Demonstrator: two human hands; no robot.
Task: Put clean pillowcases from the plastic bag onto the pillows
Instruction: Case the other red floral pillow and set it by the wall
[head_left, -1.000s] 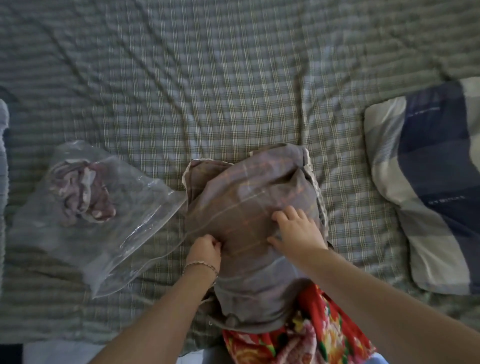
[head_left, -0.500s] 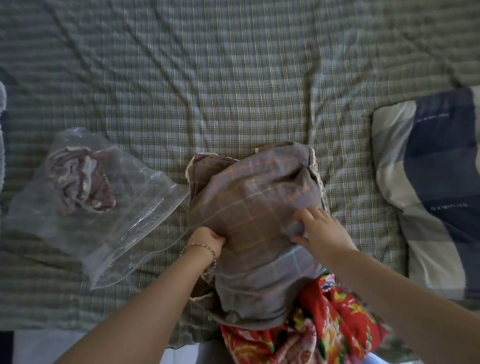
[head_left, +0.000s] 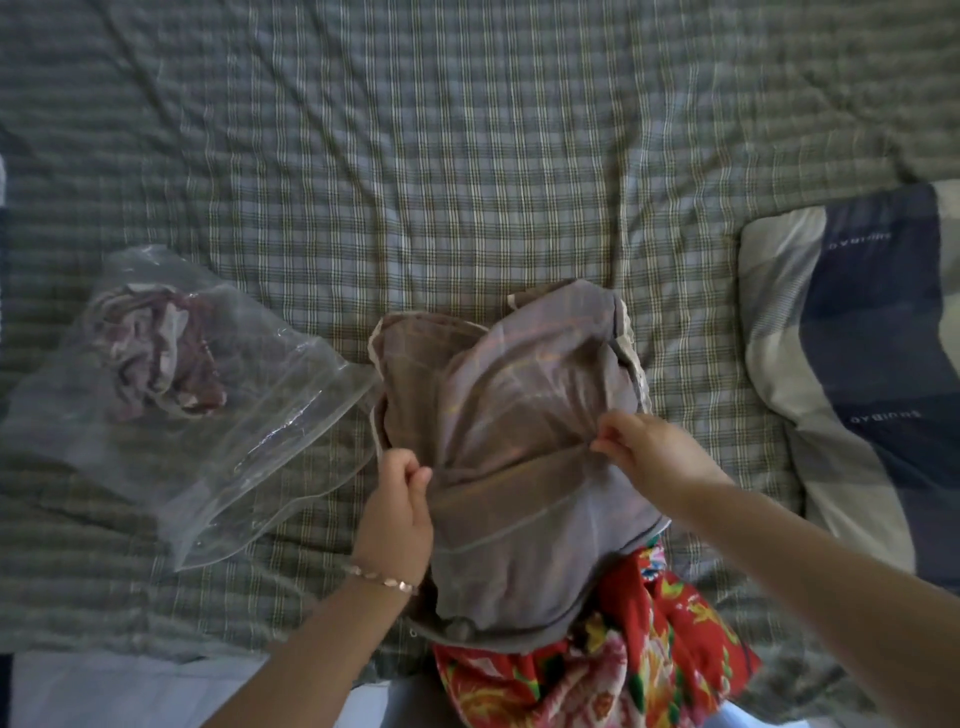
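both hands pinch the grey pillowcase (head_left: 519, 467) on the bed (head_left: 467, 156): left hand (head_left: 397, 506) at its left edge, right hand (head_left: 649, 452) at a gathered fold. a red floral pillow (head_left: 623, 660) pokes from its near end. beside it, the bag (head_left: 223, 415) holds bunched cloth (head_left: 156, 358).

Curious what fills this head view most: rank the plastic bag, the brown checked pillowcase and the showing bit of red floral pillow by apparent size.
1. plastic bag and brown checked pillowcase: alike, too close to rank.
2. red floral pillow: smallest, mostly covered.
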